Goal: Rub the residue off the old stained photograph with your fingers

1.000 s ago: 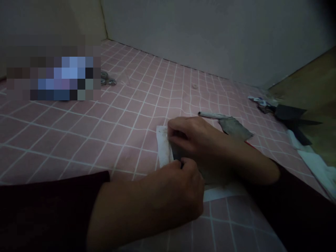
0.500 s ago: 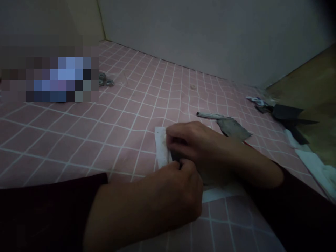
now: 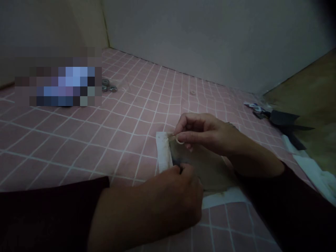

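Note:
My right hand pinches a small pale ring between thumb and fingers, above the far left corner of a grey-brown sheet. White strips run along the sheet's left and near edges. My left hand is closed low over the sheet's near left part, its thumb and index finger together. Something dark shows beside its fingertips; whether the fingers grip it is hidden. Both forearms are in dark sleeves.
A pink checked cloth covers the table. Another small pale ring lies farther back. Metal rings sit at the far left near a blurred patch. Dark cut pieces and white cloth or paper lie at the right.
My right hand has lifted and drawn back from the sheet's left edge, and the pale ring now shows in its pinch. My left hand stays almost in place. The grey scrap behind is now hidden.

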Action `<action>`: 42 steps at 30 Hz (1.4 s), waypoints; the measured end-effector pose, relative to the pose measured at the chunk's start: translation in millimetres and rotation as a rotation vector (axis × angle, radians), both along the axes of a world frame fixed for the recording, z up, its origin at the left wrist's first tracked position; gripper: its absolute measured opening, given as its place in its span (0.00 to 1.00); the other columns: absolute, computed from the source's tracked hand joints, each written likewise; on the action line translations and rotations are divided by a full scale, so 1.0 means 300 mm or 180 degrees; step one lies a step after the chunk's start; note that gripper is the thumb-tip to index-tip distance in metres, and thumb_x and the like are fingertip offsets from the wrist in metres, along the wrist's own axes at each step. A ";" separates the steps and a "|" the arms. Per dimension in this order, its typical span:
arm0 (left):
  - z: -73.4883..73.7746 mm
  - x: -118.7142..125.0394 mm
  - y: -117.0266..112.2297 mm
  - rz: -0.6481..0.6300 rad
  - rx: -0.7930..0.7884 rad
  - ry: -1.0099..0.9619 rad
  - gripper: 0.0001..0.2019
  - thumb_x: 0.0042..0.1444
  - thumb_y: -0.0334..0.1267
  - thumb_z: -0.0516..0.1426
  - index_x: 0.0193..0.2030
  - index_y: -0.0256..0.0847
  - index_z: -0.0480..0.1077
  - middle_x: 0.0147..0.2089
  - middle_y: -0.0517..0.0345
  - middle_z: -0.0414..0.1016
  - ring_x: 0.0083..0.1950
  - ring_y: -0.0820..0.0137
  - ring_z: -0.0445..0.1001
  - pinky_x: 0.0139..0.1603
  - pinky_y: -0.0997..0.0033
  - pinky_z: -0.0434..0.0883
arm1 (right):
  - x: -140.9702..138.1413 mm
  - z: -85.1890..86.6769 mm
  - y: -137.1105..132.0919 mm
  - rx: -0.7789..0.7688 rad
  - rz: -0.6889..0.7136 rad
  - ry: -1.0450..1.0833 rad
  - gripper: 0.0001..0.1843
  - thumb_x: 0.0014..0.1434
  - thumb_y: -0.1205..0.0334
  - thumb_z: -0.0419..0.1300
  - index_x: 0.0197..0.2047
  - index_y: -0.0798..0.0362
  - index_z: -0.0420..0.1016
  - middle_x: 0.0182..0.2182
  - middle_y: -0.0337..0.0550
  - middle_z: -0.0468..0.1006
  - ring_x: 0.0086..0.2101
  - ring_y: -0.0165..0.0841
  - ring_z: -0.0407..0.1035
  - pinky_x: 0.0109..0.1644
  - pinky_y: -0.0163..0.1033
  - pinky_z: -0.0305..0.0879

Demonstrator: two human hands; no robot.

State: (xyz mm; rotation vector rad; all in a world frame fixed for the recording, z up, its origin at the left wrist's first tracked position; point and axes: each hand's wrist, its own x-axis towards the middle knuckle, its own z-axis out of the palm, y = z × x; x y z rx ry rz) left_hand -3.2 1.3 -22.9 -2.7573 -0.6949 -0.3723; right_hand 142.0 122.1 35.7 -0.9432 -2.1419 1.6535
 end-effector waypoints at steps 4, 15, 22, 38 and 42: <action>0.014 -0.007 -0.002 0.0018 0.0035 0.0131 0.06 0.58 0.29 0.54 0.37 0.35 0.73 0.33 0.51 0.71 0.33 0.64 0.67 0.33 0.61 0.66 | -0.001 -0.028 0.000 -0.0770 -0.0007 0.0331 0.04 0.58 0.67 0.64 0.33 0.55 0.72 0.22 0.32 0.70 0.23 0.23 0.63 0.28 0.29 0.60; -0.002 -0.001 0.003 -0.0052 -0.0067 -0.0025 0.06 0.61 0.30 0.54 0.36 0.36 0.72 0.32 0.53 0.70 0.33 0.64 0.66 0.34 0.60 0.67 | 0.013 -0.076 0.000 -0.2034 -0.0169 0.0854 0.06 0.57 0.67 0.67 0.35 0.56 0.73 0.29 0.33 0.69 0.24 0.19 0.64 0.28 0.26 0.62; 0.007 -0.005 0.001 -0.0063 -0.0054 -0.0004 0.05 0.59 0.28 0.54 0.34 0.36 0.71 0.31 0.54 0.68 0.31 0.65 0.65 0.30 0.62 0.63 | 0.009 -0.081 0.002 -0.2009 -0.0204 0.0933 0.04 0.59 0.67 0.65 0.37 0.55 0.73 0.25 0.33 0.69 0.24 0.21 0.64 0.28 0.25 0.61; 0.022 -0.015 0.007 -0.0083 -0.0026 -0.0030 0.03 0.55 0.29 0.57 0.31 0.37 0.68 0.29 0.56 0.66 0.29 0.67 0.61 0.28 0.63 0.58 | 0.002 -0.078 -0.004 -0.1570 -0.0501 0.0703 0.08 0.56 0.62 0.68 0.34 0.55 0.73 0.25 0.32 0.67 0.24 0.21 0.59 0.28 0.28 0.56; 0.024 -0.015 0.005 -0.0085 -0.0029 -0.0053 0.04 0.55 0.28 0.57 0.30 0.37 0.68 0.29 0.56 0.65 0.29 0.67 0.61 0.26 0.63 0.56 | 0.001 -0.061 -0.012 -0.0823 -0.0454 0.0141 0.07 0.57 0.61 0.65 0.34 0.54 0.72 0.24 0.33 0.66 0.25 0.24 0.58 0.28 0.32 0.53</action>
